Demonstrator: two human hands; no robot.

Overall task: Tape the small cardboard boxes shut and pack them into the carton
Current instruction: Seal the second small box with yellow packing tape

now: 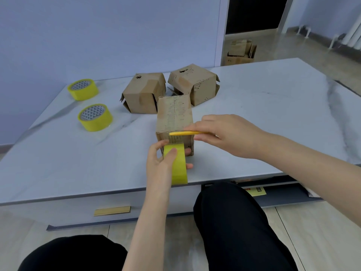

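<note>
A small cardboard box (173, 116) stands on the pale table (273, 118) in front of me. My left hand (160, 163) grips a yellow tape roll (176, 163) against the box's near face, thumb on the tape. My right hand (224, 133) holds a thin yellow cutter (185, 133) level along the box's top near edge, its tip pointing left. Two more small boxes lie behind: one to the left (142, 93) with loose flaps, one to the right (193, 83).
Two spare yellow tape rolls (95, 117) (83, 89) lie on the table's left side. A carton (241, 52) with cardboard in it sits on the floor beyond the table by a doorway. My knees are under the table's front edge.
</note>
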